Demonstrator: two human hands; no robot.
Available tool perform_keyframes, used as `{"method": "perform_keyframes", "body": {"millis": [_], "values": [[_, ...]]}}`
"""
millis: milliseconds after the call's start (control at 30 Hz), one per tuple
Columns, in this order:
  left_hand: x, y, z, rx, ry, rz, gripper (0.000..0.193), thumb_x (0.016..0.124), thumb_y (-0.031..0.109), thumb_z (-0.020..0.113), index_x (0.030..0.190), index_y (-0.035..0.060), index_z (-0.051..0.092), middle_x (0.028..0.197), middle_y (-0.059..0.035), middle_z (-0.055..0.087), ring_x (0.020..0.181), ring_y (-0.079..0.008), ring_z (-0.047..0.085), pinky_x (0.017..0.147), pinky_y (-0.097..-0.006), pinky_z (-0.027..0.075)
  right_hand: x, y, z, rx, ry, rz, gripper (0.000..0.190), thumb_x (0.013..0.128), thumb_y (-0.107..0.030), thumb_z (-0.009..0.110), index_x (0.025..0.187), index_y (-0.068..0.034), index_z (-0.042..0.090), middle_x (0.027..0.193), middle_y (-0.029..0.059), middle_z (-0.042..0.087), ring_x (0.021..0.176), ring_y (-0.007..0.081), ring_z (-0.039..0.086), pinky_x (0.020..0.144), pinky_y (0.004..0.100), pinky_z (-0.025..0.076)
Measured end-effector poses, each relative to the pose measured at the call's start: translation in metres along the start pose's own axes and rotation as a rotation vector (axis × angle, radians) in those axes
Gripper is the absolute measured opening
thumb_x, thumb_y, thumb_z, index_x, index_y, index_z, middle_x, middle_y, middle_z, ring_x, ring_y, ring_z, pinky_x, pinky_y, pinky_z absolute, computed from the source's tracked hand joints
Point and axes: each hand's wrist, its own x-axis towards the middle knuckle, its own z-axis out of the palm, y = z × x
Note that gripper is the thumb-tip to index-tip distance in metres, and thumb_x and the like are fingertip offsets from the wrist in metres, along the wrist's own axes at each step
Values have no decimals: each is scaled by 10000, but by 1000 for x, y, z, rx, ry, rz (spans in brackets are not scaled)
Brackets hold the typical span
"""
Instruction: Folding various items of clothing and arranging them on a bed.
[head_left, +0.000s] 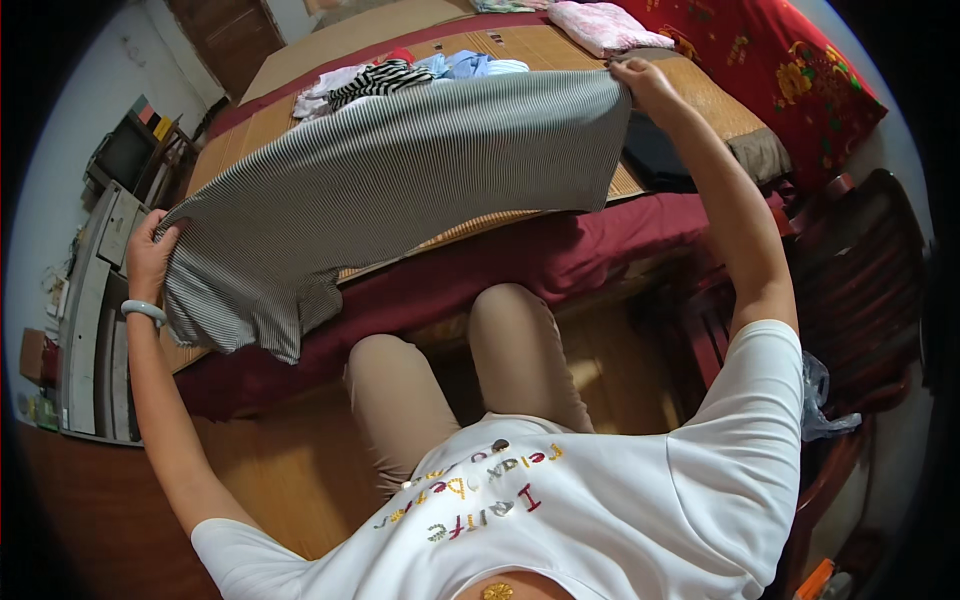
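Note:
A finely striped grey-and-white cloth garment (405, 165) is stretched wide between my two hands above the near side of the bed. My left hand (150, 251), with a pale bangle (142, 309) on the wrist, grips its left end, where the fabric hangs in loose folds. At the upper right corner my right hand (643, 84) pinches the edge, and the cloth drops fairly flat from there. Behind it lies a heap of clothes, with a black-and-white striped piece (379, 81) and a light blue piece (469, 64). The cloth hides part of that heap.
A woven bamboo mat (247, 146) covers the bed over a dark red sheet (465, 277). Pink-and-white folded bedding (600, 28) and a red floral cloth (802, 82) are at the far right. A dark wooden chair (855, 300) stands to my right, a grey cabinet (94, 315) to my left.

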Motion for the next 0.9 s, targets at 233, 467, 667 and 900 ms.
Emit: {"method": "perform_keyframes", "body": {"millis": [233,467,667,900], "values": [[-2,16,-29,209,-2,32,140,857,130,701,851,35,599,743,34,588,677,-67,516,619,-233,401,-1,-19,-9,197,-12,-152,286,978,-359,591,999,-74,590,764,-30,521,626,57,467,558,225,398],[10,47,-33,101,-203,-63,191,775,136,752,807,54,582,733,30,564,678,-68,499,648,-239,404,66,35,-72,285,45,-241,242,953,-281,634,1084,-78,621,914,-6,597,788,98,595,705,279,524],[4,51,-56,242,-210,61,185,754,155,720,818,59,575,750,20,548,721,-85,499,701,-248,407,73,22,-85,318,162,-277,239,951,-251,628,1151,-120,640,967,-29,627,845,71,594,723,255,519],[0,67,-75,424,-261,45,316,712,269,785,891,23,701,804,-59,658,752,-161,595,752,-312,464,73,10,-120,274,152,-342,291,938,-202,622,1207,-95,653,1055,0,672,889,84,615,758,237,507]]}}
